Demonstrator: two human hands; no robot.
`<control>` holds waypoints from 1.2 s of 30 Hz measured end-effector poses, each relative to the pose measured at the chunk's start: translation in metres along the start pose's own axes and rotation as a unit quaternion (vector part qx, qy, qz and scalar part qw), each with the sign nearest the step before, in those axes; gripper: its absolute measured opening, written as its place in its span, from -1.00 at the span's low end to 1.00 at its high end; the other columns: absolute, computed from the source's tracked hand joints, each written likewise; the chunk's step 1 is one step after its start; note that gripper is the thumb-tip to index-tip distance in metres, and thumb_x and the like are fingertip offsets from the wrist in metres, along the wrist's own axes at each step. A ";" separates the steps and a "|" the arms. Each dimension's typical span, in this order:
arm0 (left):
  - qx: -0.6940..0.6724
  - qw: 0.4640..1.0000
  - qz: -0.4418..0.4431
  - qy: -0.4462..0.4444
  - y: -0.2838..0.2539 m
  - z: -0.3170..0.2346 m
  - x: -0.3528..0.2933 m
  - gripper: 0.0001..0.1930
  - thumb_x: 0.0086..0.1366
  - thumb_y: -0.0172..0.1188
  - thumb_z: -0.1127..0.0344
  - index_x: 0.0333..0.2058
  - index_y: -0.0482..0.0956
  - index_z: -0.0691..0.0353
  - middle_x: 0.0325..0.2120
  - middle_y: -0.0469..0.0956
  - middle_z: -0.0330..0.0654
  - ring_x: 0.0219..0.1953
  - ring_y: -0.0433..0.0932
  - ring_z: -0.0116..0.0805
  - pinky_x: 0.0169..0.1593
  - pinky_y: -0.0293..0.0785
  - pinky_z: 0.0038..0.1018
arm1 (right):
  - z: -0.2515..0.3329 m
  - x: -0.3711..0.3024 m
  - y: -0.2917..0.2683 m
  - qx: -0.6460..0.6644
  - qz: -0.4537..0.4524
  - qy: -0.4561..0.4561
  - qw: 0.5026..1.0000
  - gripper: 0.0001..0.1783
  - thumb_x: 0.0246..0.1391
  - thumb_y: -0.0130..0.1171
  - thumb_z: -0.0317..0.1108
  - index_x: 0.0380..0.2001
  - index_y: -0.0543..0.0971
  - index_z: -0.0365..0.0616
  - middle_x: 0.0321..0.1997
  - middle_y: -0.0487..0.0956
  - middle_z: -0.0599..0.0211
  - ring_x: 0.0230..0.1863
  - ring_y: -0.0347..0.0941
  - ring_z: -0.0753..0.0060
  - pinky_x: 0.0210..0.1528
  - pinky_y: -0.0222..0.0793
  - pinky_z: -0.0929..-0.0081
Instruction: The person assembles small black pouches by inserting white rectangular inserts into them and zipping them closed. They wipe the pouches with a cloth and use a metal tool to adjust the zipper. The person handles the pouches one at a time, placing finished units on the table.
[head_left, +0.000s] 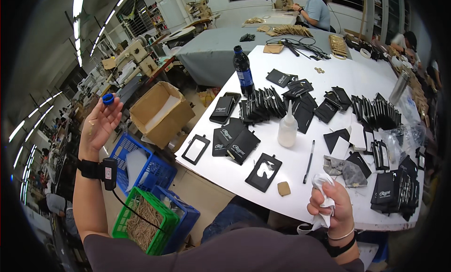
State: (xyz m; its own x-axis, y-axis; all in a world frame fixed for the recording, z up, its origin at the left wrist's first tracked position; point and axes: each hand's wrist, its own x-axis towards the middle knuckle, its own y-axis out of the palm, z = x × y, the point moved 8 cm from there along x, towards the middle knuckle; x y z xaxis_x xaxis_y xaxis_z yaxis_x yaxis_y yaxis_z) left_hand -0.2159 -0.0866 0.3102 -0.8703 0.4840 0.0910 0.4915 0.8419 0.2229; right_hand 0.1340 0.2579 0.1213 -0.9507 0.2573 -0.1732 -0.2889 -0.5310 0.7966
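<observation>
My left hand (101,124) is raised at the left, palm up, away from the table. Its fingertips hold a small round blue cap (108,99), hollow side showing. Over the table's near right edge, my right hand (334,204) is closed round a crumpled white cloth (323,187), part of which hangs below the fist. Close to that hand lie a pen (309,162), a small tan pad (283,189) and a black card holder (264,172) with a cut-out window. Beyond them stands a squeeze bottle (287,128) with a pointed nozzle and pale contents.
Black card holders (265,105) lie in rows and piles across the white table (221,178). A dark drink bottle (243,72) stands near a phone (224,107). Left of the table are a cardboard box (162,113), a blue crate (123,152) and a green crate (167,220) of cord. Another person (317,12) sits behind.
</observation>
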 end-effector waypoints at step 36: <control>-0.012 0.942 0.258 -0.216 0.200 0.185 0.320 -0.72 0.24 0.09 0.13 -0.29 0.46 0.26 -0.34 0.50 -0.15 -0.25 0.50 -0.31 -0.21 0.51 -0.45 | -0.025 -0.047 0.015 -0.124 -0.308 -0.161 0.929 -0.77 0.01 0.04 -0.35 -0.33 0.33 -0.30 -0.65 0.43 0.18 -0.83 0.17 0.57 -0.64 0.43 0.39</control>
State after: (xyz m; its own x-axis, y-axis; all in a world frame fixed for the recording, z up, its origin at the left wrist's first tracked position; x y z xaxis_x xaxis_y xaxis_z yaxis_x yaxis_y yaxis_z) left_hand -0.3904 0.2814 0.2045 -0.4194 0.8833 -0.2097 0.8395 0.4652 0.2806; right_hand 0.1721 0.2181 0.1269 -0.5243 0.7814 -0.3384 -0.8228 -0.3624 0.4378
